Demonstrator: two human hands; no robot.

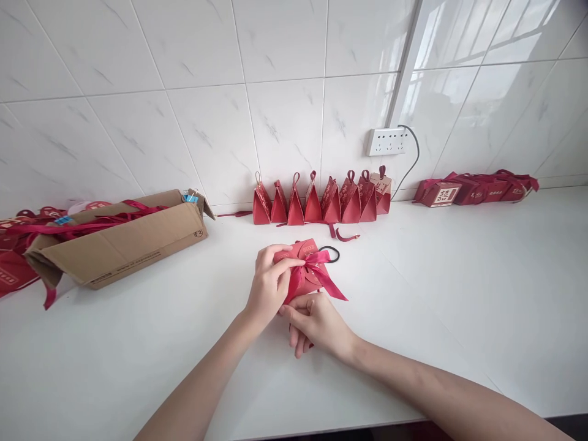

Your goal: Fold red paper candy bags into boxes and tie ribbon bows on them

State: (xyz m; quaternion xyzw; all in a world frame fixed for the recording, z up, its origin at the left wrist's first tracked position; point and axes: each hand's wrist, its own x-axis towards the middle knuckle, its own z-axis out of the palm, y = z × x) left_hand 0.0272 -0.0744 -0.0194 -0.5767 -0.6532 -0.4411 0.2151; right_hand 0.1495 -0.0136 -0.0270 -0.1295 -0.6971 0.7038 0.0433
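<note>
red box (312, 280) on desk (413, 306), in front of box row (313, 207). left hand (270, 282) curls over it, index finger at bow (318, 258); right hand (324, 327) bent at near edge. can't tell what either pinches.

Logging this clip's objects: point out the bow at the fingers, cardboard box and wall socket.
Bow (318, 257), head view: on its loop.
Cardboard box (131, 251), head view: on its front wall.
Wall socket (387, 143), head view: on its faceplate.
</note>
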